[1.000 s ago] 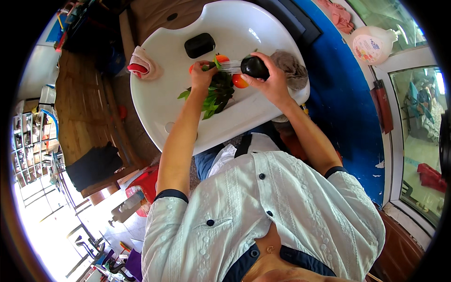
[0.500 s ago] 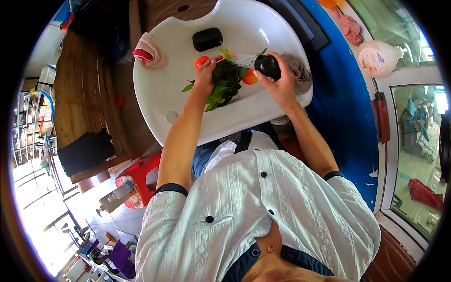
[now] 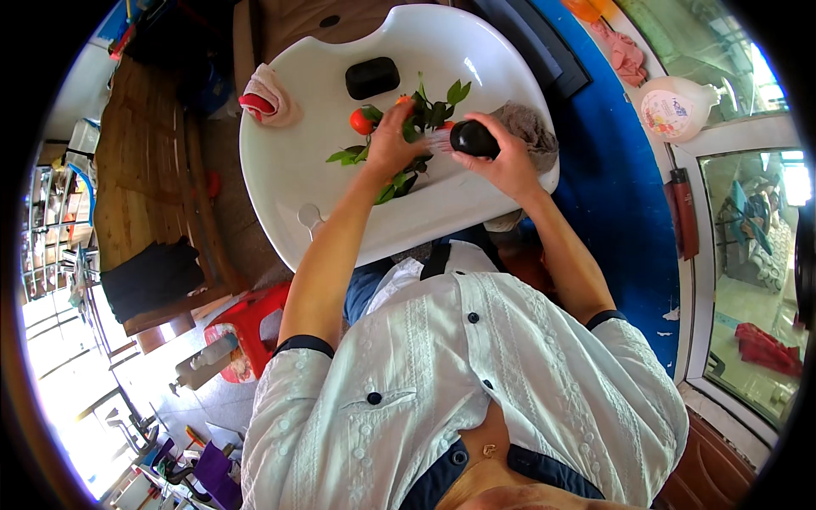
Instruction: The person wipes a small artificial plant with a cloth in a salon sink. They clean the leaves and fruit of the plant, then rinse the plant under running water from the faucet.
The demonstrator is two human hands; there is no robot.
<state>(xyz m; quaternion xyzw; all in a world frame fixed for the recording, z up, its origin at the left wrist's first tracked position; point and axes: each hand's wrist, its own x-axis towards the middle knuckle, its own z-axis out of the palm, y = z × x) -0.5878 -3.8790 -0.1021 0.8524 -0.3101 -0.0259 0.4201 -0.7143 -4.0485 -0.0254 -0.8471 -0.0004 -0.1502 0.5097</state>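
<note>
In the head view, my right hand (image 3: pixel 507 157) is wrapped around a black shower head (image 3: pixel 473 138), which sprays water leftward over a leafy branch (image 3: pixel 438 110). My left hand (image 3: pixel 393 146), a little blurred, is closed over the branch's middle, its fingertips among the leaves. Green leaves spread out on both sides of that hand. A round orange-red fruit (image 3: pixel 361 121) sits left of its fingers; other orange bits show partly behind the leaves. All this is inside a white basin (image 3: pixel 280 183).
A black oval pad (image 3: pixel 372 77) lies at the basin's back. A pink cloth (image 3: pixel 270 92) hangs over its left rim, a grey cloth (image 3: pixel 525 132) over the right. The basin's handle (image 3: pixel 309 216) is near the front left. A red stool (image 3: pixel 246 327) stands lower left; a bottle (image 3: pixel 676 108) stands at right.
My left hand has moved right and slightly down across the leaves. The branch's leaves now reach farther up and right. The shower head has shifted slightly left and down.
</note>
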